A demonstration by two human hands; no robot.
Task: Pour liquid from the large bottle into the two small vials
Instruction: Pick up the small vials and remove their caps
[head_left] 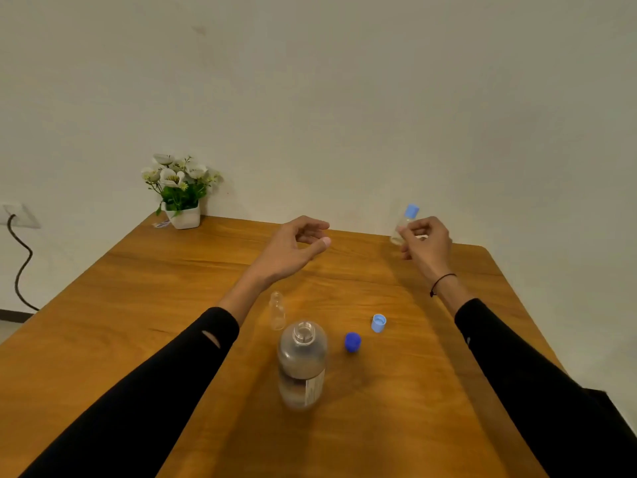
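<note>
We see the large clear bottle [302, 363] standing upright and uncapped near the middle of the wooden tabletop [138, 288], partly filled with clear liquid. Just behind it to the left stands an open empty vial [276, 311]. To its right lie a dark blue cap [352, 341] and, slightly farther, a light blue cap [378, 322]. Our right hand [425, 241] grips the second vial [404, 224], still capped in light blue, above the tabletop's far edge. Our left hand [293, 248] hovers loosely curled, holding nothing. A potted white flower plant [179, 188] sits at the far left corner.
</note>
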